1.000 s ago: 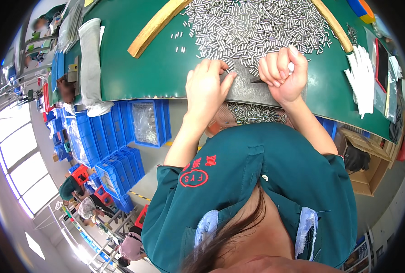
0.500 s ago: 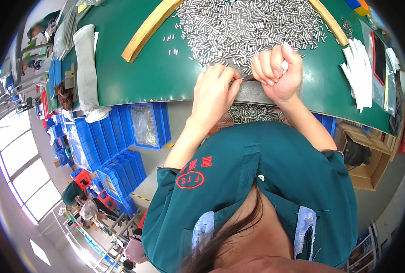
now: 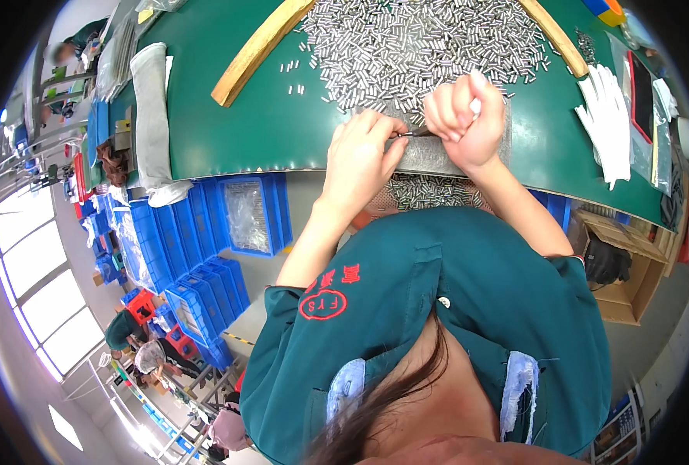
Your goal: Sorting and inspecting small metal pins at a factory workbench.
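A large heap of small metal pins (image 3: 429, 43) lies on the green table (image 3: 259, 124), held in by two wooden strips. My left hand (image 3: 364, 155) pinches one small dark pin (image 3: 410, 133) by its end, over a grey tray (image 3: 437, 155) at the table's near edge. My right hand (image 3: 460, 116) is a closed fist right beside it, gripping a small white tool whose tip meets the pin. More pins fill a tray (image 3: 426, 190) just below the table edge.
White gloves (image 3: 608, 124) and a dark flat device (image 3: 640, 85) lie at the right of the table. A grey cloth roll (image 3: 152, 116) sits at its left. Blue bins (image 3: 205, 240) are stacked to my left, a cardboard box (image 3: 631, 271) to my right. Other people work far below left.
Both hands have drawn together over the grey tray; my left hand, flat on the pins earlier, now pinches a single pin against the tool in my right fist.
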Demonstrator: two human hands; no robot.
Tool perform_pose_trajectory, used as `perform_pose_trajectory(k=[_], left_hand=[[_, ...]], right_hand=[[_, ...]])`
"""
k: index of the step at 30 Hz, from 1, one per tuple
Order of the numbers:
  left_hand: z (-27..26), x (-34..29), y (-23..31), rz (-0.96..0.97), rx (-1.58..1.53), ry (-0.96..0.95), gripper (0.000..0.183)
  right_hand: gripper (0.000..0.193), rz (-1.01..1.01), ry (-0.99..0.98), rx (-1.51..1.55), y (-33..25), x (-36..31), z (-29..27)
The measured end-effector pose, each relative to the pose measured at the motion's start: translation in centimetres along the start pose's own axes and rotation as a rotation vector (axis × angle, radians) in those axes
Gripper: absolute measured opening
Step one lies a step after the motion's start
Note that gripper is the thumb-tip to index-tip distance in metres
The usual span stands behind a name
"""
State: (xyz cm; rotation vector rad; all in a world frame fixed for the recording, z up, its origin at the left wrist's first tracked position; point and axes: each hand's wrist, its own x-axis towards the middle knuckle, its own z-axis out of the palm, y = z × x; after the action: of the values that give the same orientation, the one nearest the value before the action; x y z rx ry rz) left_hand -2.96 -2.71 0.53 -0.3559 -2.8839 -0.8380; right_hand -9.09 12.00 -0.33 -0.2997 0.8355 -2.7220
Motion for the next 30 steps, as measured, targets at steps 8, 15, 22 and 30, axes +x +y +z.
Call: perform_pose_trajectory(k=[8,15,22,30], left_hand=[[-0.4,-0.1,-0.9,-0.114,-0.070,-0.036,0.012],[-1.1,-0.6,-0.4,-0.018,0.040,-0.044,0.009],[-0.2,0.0,0.0,-0.005,0.006,-0.017,0.011],[0.3,0.1,-0.2,-0.022,-0.033,-0.004,0.011]], right_hand=[[0.046,0.006,-0.026,0.071,-0.4,0.1,-0.3],[0.046,0.028,-0.018,0.049,-0.5,0.2,-0.2],[0.049,0.033,-0.018,0.038,-0.6,0.1,-0.1],[0.047,0.047,-0.068,0.037,-0.4,0.0,-0.2]])
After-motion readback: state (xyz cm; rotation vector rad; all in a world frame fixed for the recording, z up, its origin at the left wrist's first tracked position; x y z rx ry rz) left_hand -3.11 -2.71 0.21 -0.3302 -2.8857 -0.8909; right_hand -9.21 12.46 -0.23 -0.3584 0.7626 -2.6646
